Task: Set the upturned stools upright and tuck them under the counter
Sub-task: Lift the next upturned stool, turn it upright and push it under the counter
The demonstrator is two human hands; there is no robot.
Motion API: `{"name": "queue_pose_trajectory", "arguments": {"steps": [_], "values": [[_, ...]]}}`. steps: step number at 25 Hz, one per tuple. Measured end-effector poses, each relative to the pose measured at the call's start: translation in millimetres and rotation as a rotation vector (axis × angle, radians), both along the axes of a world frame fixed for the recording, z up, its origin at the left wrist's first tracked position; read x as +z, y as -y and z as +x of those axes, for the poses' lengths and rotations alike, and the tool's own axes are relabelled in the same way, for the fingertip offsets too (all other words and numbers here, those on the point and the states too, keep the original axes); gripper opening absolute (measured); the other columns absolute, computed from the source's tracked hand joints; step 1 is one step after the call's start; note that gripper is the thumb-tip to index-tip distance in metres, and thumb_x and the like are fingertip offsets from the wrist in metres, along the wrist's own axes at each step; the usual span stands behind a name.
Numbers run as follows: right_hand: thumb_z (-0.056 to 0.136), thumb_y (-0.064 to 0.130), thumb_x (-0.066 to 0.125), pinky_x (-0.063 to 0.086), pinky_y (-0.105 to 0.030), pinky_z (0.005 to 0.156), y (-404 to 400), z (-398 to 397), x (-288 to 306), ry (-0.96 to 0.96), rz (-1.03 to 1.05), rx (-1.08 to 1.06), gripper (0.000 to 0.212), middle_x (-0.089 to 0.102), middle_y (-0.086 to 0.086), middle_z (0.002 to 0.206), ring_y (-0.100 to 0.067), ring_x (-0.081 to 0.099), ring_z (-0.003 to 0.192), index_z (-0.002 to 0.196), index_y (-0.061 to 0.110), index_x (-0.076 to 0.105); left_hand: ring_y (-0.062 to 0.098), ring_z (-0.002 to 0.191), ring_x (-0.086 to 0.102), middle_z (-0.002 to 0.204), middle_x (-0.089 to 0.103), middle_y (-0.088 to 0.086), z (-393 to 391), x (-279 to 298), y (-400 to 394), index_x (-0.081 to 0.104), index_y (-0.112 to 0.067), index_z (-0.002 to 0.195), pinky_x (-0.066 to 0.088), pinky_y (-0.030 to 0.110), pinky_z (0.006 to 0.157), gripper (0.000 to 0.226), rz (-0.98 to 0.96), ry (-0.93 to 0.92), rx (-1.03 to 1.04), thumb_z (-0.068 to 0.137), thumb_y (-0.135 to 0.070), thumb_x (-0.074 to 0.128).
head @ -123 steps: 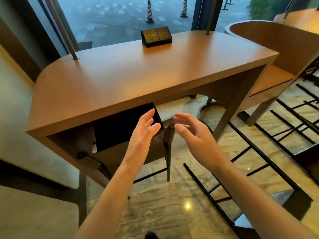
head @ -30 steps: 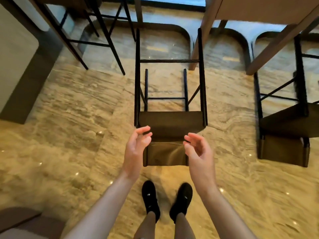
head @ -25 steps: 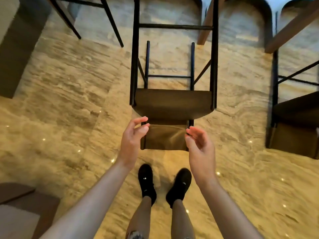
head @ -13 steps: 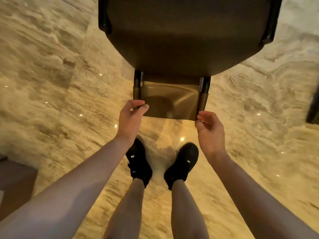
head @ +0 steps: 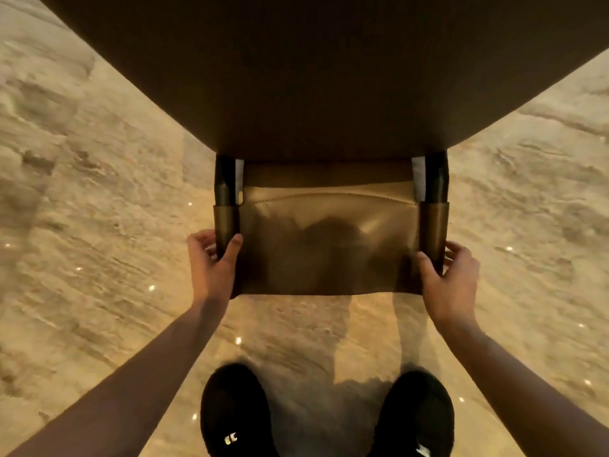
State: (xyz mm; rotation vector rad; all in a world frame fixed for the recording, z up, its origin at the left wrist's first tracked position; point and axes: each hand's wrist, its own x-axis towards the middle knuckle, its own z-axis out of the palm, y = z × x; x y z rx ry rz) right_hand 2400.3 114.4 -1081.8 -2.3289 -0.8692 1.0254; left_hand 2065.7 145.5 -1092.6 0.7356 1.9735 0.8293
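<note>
A stool lies tipped over on the floor, its dark brown seat [head: 329,77] filling the top of the view. Its tan leather backrest [head: 329,245] stretches between two black posts and points toward me. My left hand [head: 212,262] grips the backrest's left post, thumb on the leather face and fingers curled round the outer side. My right hand [head: 449,278] grips the right post the same way. The stool's legs are out of view.
Polished beige marble floor [head: 92,225] lies all around the stool. My two black shoes [head: 234,413] stand just behind the backrest, at the bottom of the view. No counter or other stool shows in this frame.
I bent closer to the tipped stool, so it now fills the view. Both hands, open half a second ago, closed round the backrest's two side posts.
</note>
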Motion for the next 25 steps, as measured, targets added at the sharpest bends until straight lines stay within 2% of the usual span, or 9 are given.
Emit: {"name": "queue_pose_trajectory", "arguments": {"steps": [3, 6, 9, 13, 16, 18, 21, 23, 25], "values": [[0.094, 0.04, 0.061, 0.054, -0.048, 0.088, 1, 11, -27, 0.019, 0.007, -0.012, 0.038, 0.06, -0.007, 0.113, -0.026, 0.061, 0.105, 0.122, 0.016, 0.055, 0.014, 0.092, 0.062, 0.098, 0.062, -0.005, -5, -32, 6, 0.053, -0.027, 0.11, 0.052, 0.03, 0.071, 0.032, -0.05, -0.043, 0.019, 0.089, -0.047, 0.067], [0.092, 0.042, 0.063, 0.051, -0.041, 0.08, 1, 10, -28, 0.067, 0.007, 0.035, 0.035, 0.06, -0.004, 0.1, -0.023, 0.059, 0.091, 0.112, 0.013, 0.058, 0.015, 0.081, 0.061, 0.086, 0.063, -0.002, -8, -35, -5, 0.06, -0.028, 0.094, 0.044, 0.026, 0.06, 0.024, -0.066, -0.108, -0.017, 0.089, -0.051, 0.064], [0.092, 0.042, 0.064, 0.052, -0.039, 0.077, -9, 10, -22, 0.09, -0.075, 0.117, 0.036, 0.059, -0.008, 0.1, -0.021, 0.058, 0.087, 0.108, 0.011, 0.058, 0.015, 0.08, 0.06, 0.084, 0.062, -0.002, -8, -27, -15, 0.059, -0.022, 0.099, 0.043, 0.027, 0.06, 0.03, -0.139, -0.165, -0.089, 0.091, -0.05, 0.062], [0.093, 0.043, 0.062, 0.049, -0.031, 0.063, -13, 10, -19, 0.094, -0.148, 0.15, 0.036, 0.06, -0.009, 0.099, -0.017, 0.059, 0.081, 0.107, 0.01, 0.056, 0.015, 0.077, 0.058, 0.083, 0.06, -0.003, -10, -27, -16, 0.058, -0.019, 0.103, 0.042, 0.028, 0.063, 0.032, -0.191, -0.174, -0.095, 0.092, -0.048, 0.062], [0.097, 0.041, 0.057, 0.055, -0.047, 0.085, -20, 8, -16, 0.12, -0.217, 0.186, 0.041, 0.06, -0.015, 0.107, -0.029, 0.061, 0.097, 0.116, 0.004, 0.054, 0.015, 0.075, 0.056, 0.084, 0.061, -0.001, -14, -22, -20, 0.058, -0.017, 0.105, 0.043, 0.029, 0.065, 0.032, -0.221, -0.176, -0.149, 0.092, -0.046, 0.063], [0.098, 0.037, 0.056, 0.055, -0.048, 0.088, -26, 9, -12, 0.053, -0.275, 0.15, 0.039, 0.062, -0.016, 0.106, -0.031, 0.063, 0.097, 0.118, 0.002, 0.053, 0.021, 0.082, 0.058, 0.091, 0.063, 0.004, -15, -17, -21, 0.059, -0.015, 0.109, 0.045, 0.033, 0.071, 0.035, -0.232, -0.171, -0.169, 0.092, -0.045, 0.063], [0.099, 0.034, 0.056, 0.056, -0.046, 0.082, -28, 13, -2, -0.078, -0.337, 0.057, 0.033, 0.062, -0.013, 0.097, -0.028, 0.063, 0.089, 0.116, 0.006, 0.051, 0.021, 0.084, 0.06, 0.096, 0.065, 0.007, -15, -5, -22, 0.06, -0.012, 0.113, 0.046, 0.033, 0.07, 0.038, -0.24, -0.11, -0.165, 0.093, -0.044, 0.063], [0.099, 0.034, 0.055, 0.055, -0.043, 0.077, -24, 12, 26, -0.081, -0.373, 0.061, 0.032, 0.061, -0.011, 0.094, -0.027, 0.062, 0.086, 0.116, 0.007, 0.05, 0.021, 0.083, 0.06, 0.094, 0.065, 0.007, -19, 23, -20, 0.061, -0.011, 0.113, 0.047, 0.033, 0.069, 0.039, -0.27, -0.137, -0.184, 0.093, -0.044, 0.062], [0.1, 0.034, 0.054, 0.051, -0.035, 0.062, -20, 8, 71, -0.057, -0.388, 0.109, 0.034, 0.059, -0.009, 0.09, -0.023, 0.06, 0.078, 0.118, 0.006, 0.05, 0.021, 0.083, 0.059, 0.092, 0.063, 0.005, -23, 68, -14, 0.059, -0.012, 0.113, 0.047, 0.034, 0.07, 0.039, -0.302, -0.137, -0.186, 0.094, -0.045, 0.061]]}}
